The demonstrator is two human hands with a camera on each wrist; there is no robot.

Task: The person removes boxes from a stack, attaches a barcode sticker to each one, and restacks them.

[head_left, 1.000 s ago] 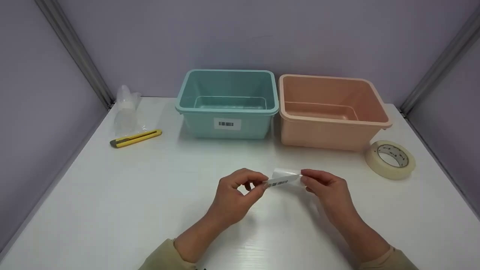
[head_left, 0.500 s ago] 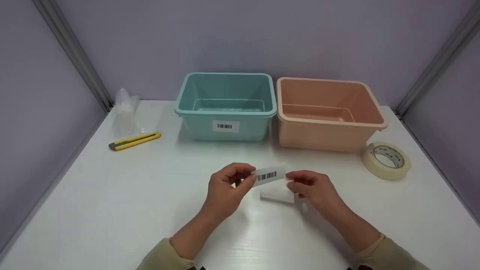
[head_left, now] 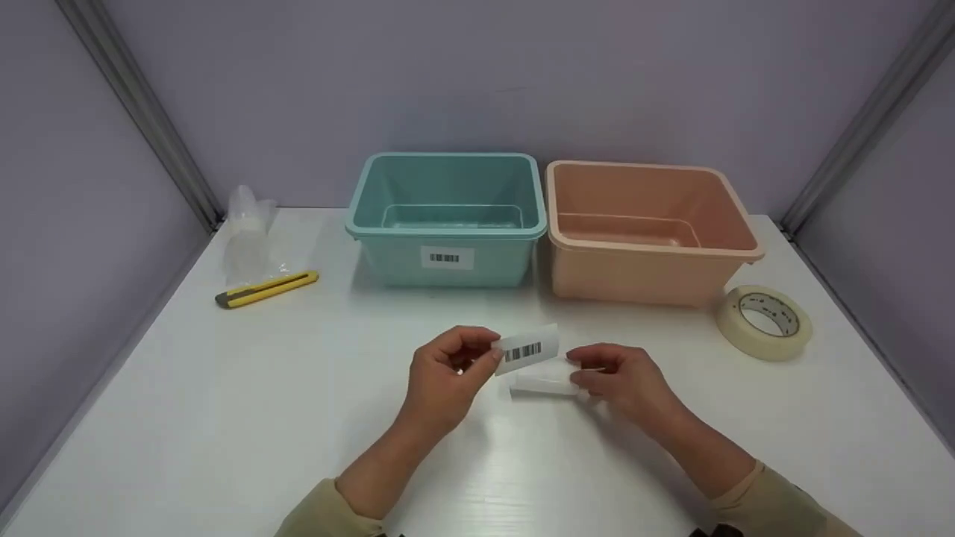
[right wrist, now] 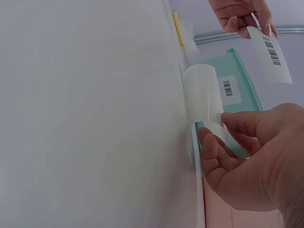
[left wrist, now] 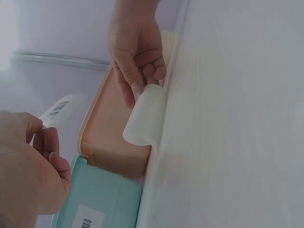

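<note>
My left hand (head_left: 448, 373) pinches one end of a white barcode label (head_left: 527, 350), held just above the white table (head_left: 224, 418); the label also shows in the right wrist view (right wrist: 271, 53) and the left wrist view (left wrist: 59, 108). My right hand (head_left: 615, 380) pinches a curled blank backing strip (head_left: 543, 384), whose free end touches the table, seen too in the left wrist view (left wrist: 144, 116) and the right wrist view (right wrist: 203, 95). The two hands are a short way apart, label above the strip.
At the back stand a teal bin (head_left: 446, 216) bearing a barcode sticker (head_left: 445, 258) and a pink bin (head_left: 647, 231). A tape roll (head_left: 764, 321) lies at the right. A yellow utility knife (head_left: 266, 289) and a clear plastic bag (head_left: 250, 235) lie at the left.
The label and its backing strip have come apart: my left hand drew the label up and left, my right hand lowered the curled strip to the table.
</note>
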